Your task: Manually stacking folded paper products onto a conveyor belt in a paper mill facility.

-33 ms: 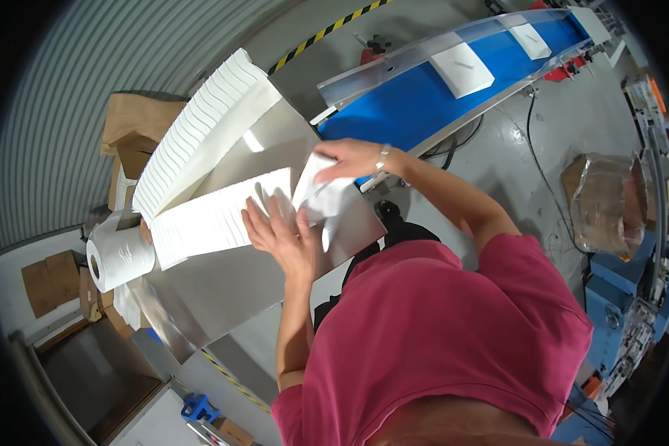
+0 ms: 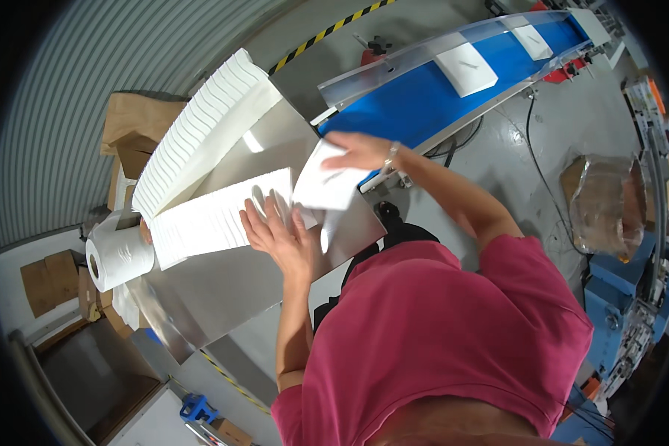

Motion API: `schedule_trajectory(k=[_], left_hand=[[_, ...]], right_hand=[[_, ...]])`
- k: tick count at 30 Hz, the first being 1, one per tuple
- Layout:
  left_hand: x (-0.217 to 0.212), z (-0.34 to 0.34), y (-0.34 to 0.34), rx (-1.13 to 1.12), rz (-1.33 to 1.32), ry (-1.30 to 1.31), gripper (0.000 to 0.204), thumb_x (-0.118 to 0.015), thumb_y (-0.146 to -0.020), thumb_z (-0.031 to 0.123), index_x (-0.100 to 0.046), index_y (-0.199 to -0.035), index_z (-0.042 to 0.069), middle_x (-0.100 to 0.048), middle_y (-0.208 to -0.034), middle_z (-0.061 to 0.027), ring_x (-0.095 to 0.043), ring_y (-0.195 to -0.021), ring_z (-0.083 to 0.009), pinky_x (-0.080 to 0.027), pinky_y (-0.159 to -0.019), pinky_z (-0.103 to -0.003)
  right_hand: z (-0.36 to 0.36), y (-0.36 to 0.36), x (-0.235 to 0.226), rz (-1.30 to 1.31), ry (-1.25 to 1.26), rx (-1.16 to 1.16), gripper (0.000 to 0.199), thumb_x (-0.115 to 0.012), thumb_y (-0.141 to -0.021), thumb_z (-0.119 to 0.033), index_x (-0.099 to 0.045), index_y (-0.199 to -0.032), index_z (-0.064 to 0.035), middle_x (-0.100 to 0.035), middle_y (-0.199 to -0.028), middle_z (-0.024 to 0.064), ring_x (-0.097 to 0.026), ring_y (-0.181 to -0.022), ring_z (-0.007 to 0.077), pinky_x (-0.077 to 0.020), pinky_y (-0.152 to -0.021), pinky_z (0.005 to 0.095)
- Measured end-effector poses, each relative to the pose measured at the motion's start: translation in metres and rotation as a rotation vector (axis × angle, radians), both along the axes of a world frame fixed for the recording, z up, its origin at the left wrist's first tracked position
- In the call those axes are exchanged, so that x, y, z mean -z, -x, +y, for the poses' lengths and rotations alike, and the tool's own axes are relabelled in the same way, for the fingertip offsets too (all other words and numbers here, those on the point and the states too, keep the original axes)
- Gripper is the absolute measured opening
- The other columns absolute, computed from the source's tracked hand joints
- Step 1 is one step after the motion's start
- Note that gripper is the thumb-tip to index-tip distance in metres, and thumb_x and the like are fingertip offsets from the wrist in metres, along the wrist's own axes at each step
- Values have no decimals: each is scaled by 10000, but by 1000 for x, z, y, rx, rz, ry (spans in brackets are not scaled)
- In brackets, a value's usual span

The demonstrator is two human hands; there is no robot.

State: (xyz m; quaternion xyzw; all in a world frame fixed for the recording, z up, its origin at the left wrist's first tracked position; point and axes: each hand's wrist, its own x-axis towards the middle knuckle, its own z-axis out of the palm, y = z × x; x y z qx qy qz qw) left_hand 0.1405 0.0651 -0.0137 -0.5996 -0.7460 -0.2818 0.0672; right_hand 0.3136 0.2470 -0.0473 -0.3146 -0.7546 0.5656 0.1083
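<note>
My left hand (image 2: 284, 241) lies with its fingers spread over the right end of a long row of thin white folded sheets (image 2: 204, 221) on a metal table (image 2: 223, 293). At the end of that row, my right hand (image 2: 366, 152) grips the upper edge of a white folded sheet (image 2: 325, 186) with a dark mark on it. Motion blurs those fingers a little. Below it, a narrow white flap (image 2: 331, 229) hangs near the table's edge. Behind stands a second, longer row of white folded sheets (image 2: 197, 126).
A blue conveyor belt (image 2: 394, 111) runs off to the far right, carrying a white packet (image 2: 466, 69) and another farther along. At the table's left end lies a large white paper roll (image 2: 123, 260), with cardboard boxes (image 2: 137, 123) behind. A plastic-wrapped box (image 2: 609, 204) sits at right.
My right hand has moved slightly right with the folded sheet, which now shows flatter with its dark mark in view. The packets on the belt have shifted slightly right. My left hand stays nearly still.
</note>
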Motion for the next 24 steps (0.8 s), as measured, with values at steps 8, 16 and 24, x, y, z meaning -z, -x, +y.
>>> schedule_trajectory(k=[8, 16, 24], left_hand=[[-3, 4, 7, 58, -3, -82, 358, -622, -824, 10, -612, -1177, 65, -437, -1357, -197, -368, -1268, -440, -316, -1016, -535], [-7, 2, 5, 139, 39, 18, 296, -620, -853, 66, -644, -1143, 115, -410, -1414, -162, -306, -1332, -407, -227, -1066, -508], [2, 1, 22, 12, 12, -11, 391, -614, -852, 42, -563, -1240, 55, -397, -1392, -186, -338, -1297, -413, -268, -1046, -517]], right_hand=[[47, -81, 22, -609, -871, 858, 504, -740, -751, -268, -546, -1161, -49, -584, -1123, 171, -566, -976, 332, -468, -825, 419], [-18, 34, 9, 238, -782, -91, 554, -767, -735, -248, -543, -1211, -76, -572, -1174, 117, -582, -966, 262, -475, -835, 346], [24, -47, 48, 28, 11, 477, 472, -651, -853, -439, -593, -1051, -14, -651, -878, 113, -610, -779, 196, -479, -724, 328]])
